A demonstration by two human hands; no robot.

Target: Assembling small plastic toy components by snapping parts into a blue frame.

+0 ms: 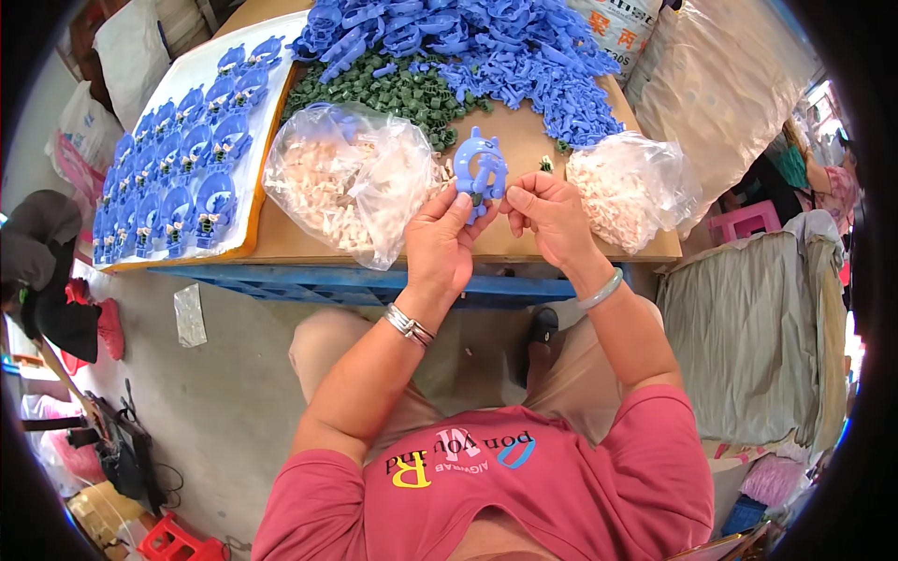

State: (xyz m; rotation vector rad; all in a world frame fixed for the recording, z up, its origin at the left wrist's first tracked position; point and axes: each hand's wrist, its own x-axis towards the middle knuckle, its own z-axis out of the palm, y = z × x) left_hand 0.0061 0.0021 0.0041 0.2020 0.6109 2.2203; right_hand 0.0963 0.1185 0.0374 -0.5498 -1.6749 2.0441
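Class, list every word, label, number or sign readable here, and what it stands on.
Red shirt: yellow, white, blue and black lettering, wording withheld.
White sack, top: black and reddish printing, partly cut off, wording withheld.
White bag, left: blue marks too small to read.
Held blue plastic piece: no lettering readable.

Blue eared plastic piece [480,148], ring-shaped, held upright

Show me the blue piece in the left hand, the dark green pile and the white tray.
Blue piece [479,147], head view, its upper part.
Dark green pile [393,107], head view, its middle.
White tray [198,73], head view, bare patch, far end.
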